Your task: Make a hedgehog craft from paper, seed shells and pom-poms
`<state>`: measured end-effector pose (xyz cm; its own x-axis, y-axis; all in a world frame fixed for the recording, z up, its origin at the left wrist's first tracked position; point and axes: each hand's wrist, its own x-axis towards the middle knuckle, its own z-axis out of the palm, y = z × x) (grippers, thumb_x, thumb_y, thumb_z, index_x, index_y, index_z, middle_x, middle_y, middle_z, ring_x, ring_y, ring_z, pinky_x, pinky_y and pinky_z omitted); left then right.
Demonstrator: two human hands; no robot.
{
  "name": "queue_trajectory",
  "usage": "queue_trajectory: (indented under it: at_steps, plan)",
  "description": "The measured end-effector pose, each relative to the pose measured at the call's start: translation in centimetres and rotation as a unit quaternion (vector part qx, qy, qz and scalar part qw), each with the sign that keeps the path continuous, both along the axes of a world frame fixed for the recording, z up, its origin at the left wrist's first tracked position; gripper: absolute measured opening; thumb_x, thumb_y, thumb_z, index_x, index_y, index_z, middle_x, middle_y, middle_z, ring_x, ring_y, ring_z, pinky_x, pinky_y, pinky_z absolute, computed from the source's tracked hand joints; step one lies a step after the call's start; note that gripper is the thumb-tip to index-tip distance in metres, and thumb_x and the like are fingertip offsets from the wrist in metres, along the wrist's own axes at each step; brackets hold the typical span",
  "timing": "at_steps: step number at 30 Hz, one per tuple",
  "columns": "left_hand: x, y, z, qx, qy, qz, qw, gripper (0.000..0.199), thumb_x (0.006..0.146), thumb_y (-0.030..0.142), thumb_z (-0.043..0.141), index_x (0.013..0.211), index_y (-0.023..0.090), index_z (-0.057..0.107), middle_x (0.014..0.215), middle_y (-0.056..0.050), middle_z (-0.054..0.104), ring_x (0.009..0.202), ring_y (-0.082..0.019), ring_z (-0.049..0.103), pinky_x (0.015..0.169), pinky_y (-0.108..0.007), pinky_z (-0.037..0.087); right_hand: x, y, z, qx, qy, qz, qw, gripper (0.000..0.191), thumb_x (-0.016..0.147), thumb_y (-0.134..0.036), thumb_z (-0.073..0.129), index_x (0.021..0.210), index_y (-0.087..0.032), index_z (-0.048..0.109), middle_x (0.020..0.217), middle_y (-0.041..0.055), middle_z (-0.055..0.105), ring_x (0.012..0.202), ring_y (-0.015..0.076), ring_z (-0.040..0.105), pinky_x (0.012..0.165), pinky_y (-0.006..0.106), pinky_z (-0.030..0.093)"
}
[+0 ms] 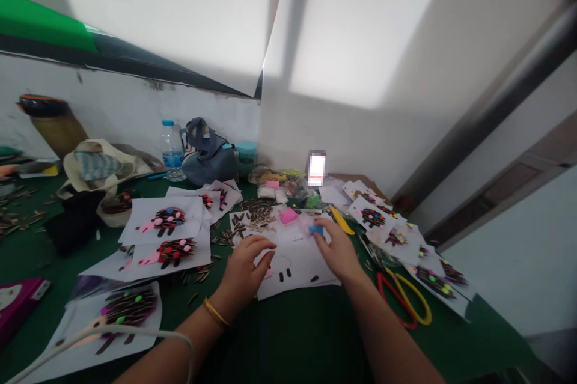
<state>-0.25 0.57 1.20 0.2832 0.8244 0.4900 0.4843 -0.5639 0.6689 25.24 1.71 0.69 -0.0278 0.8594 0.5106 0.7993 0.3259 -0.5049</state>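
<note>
**Holding a blue lump over white paper**

Pinching the blue lump between the thumb and fingertips of the right hand, above the far part of the paper. Holding the left hand with fingers softly bent and thumb apart, with nothing seen in that grip. Cannot tell if touching the paper with it. Wearing a yellow bangle on the left wrist.

Can see a bit of pink on the paper, just beside the left thumb. Can see small dark ovals on the paper too, between the two hands and nearer than the right grip. Got a pink block just left of the blue lump. Got dark seeds and pale seeds in a heap beyond the left hand.

Can spot something yellow just past the right hand. To the right of that grip and nearer, can spot a red loop and a yellow loop, like scissor handles. Got hedgehog pictures with bright dots to the left of the left hand, and more pictures like them to the right of the right hand.

Farther past the left hand, can see a water bottle, a blue-gray bag and a teal cup. Far to the left of the left hand, can see a purple box.
</note>
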Motion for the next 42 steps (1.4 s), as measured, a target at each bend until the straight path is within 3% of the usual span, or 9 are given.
queue_trajectory:
  at_steps: [2, 6, 11, 17, 22, 25, 29, 35, 42]
  plan:
    - [0.2, -0.1, 0.2, -0.011, -0.044, -0.009, 0.999, 0.016, 0.088, 0.027, 0.053, 0.095, 0.022, 0.067, 0.102, -0.007, 0.064, 0.099, -0.02, 0.059, 0.088, -0.034, 0.047, -2.5, -1.4, -0.1, -0.011, 0.036, 0.101, 0.994, 0.025, 0.088, -0.026, 0.05, 0.112, -0.023, 0.057, 0.121, 0.0079, 0.06, 0.112, 0.0219, 0.055, 0.098, 0.038, 0.042]
    - [0.2, 0.0, -0.2, -0.008, -0.067, -0.015, 0.998, 0.013, 0.087, 0.026, 0.055, 0.089, 0.021, 0.066, 0.098, -0.006, 0.064, 0.097, -0.019, 0.059, 0.089, -0.034, 0.047, -5.6, -2.8, -1.0, -0.022, 0.07, 0.156, 0.985, 0.022, 0.088, -0.022, 0.053, 0.109, -0.023, 0.058, 0.118, 0.0076, 0.061, 0.111, 0.021, 0.056, 0.097, 0.036, 0.044]
    - [0.2, 0.3, -0.9, -0.1, -0.065, 0.009, 0.993, 0.012, 0.083, 0.026, 0.056, 0.09, 0.021, 0.066, 0.095, -0.005, 0.067, 0.094, -0.02, 0.061, 0.087, -0.036, 0.047, -5.8, -2.5, -2.0, 0.012, 0.079, 0.14, 0.987, 0.023, 0.088, -0.023, 0.052, 0.11, -0.022, 0.058, 0.114, 0.0092, 0.063, 0.107, 0.0223, 0.057, 0.094, 0.039, 0.046]
    - [0.8, 0.4, -1.1, -0.261, -0.2, -0.038, 0.944, 0.015, 0.071, 0.028, 0.066, 0.082, 0.019, 0.061, 0.08, -0.001, 0.063, 0.077, -0.017, 0.061, 0.072, -0.03, 0.05, -5.8, -2.7, -1.8, 0.018, 0.054, 0.153, 0.987, 0.023, 0.089, -0.022, 0.052, 0.11, -0.022, 0.059, 0.108, 0.009, 0.062, 0.104, 0.0232, 0.056, 0.092, 0.04, 0.046]
    - [0.9, 0.5, -1.0, -0.262, -0.219, -0.015, 0.94, 0.017, 0.068, 0.029, 0.069, 0.074, 0.019, 0.057, 0.067, 0.003, 0.057, 0.065, -0.013, 0.055, 0.063, -0.026, 0.045, -6.2, -3.2, -1.3, 0.005, 0.048, 0.168, 0.985, 0.019, 0.087, -0.027, 0.057, 0.105, -0.022, 0.062, 0.101, 0.0076, 0.062, 0.098, 0.0232, 0.057, 0.089, 0.039, 0.046]
    - [1.1, 0.3, -0.7, -0.287, -0.255, -0.022, 0.923, 0.02, 0.068, 0.03, 0.069, 0.073, 0.019, 0.053, 0.062, 0.005, 0.056, 0.06, -0.013, 0.055, 0.059, -0.025, 0.044, -6.2, -3.3, -1.0, 0.012, 0.079, 0.166, 0.983, 0.013, 0.09, -0.026, 0.052, 0.097, -0.022, 0.063, 0.094, 0.0066, 0.063, 0.092, 0.0215, 0.057, 0.085, 0.037, 0.048]
    - [1.4, -0.1, -0.3, -0.299, -0.307, -0.028, 0.903, 0.022, 0.068, 0.032, 0.069, 0.072, 0.019, 0.051, 0.063, 0.005, 0.055, 0.061, -0.012, 0.054, 0.06, -0.024, 0.044, -6.2, -3.4, -0.8, 0.024, 0.111, 0.167, 0.979, 0.015, 0.092, -0.024, 0.047, 0.096, -0.021, 0.062, 0.094, 0.0068, 0.063, 0.092, 0.021, 0.058, 0.085, 0.036, 0.048]
    - [1.7, -0.5, 0.2, -0.312, -0.289, -0.002, 0.905, 0.022, 0.064, 0.034, 0.071, 0.073, 0.018, 0.059, 0.068, 0.003, 0.058, 0.065, -0.013, 0.056, 0.06, -0.025, 0.045, -6.3, -3.4, -1.2, 0.055, 0.129, 0.146, 0.979, 0.017, 0.092, -0.023, 0.047, 0.099, -0.021, 0.061, 0.098, 0.0083, 0.062, 0.096, 0.0228, 0.057, 0.087, 0.039, 0.048]
    - [1.8, -0.9, 0.1, -0.373, -0.329, -0.062, 0.865, 0.033, 0.061, 0.031, 0.077, 0.079, 0.02, 0.052, 0.072, 0.004, 0.059, 0.066, -0.011, 0.058, 0.059, -0.022, 0.045, -6.3, -3.2, -1.6, 0.062, 0.124, 0.144, 0.98, 0.012, 0.089, -0.021, 0.051, 0.095, -0.023, 0.062, 0.097, 0.008, 0.061, 0.095, 0.0228, 0.058, 0.087, 0.039, 0.049]
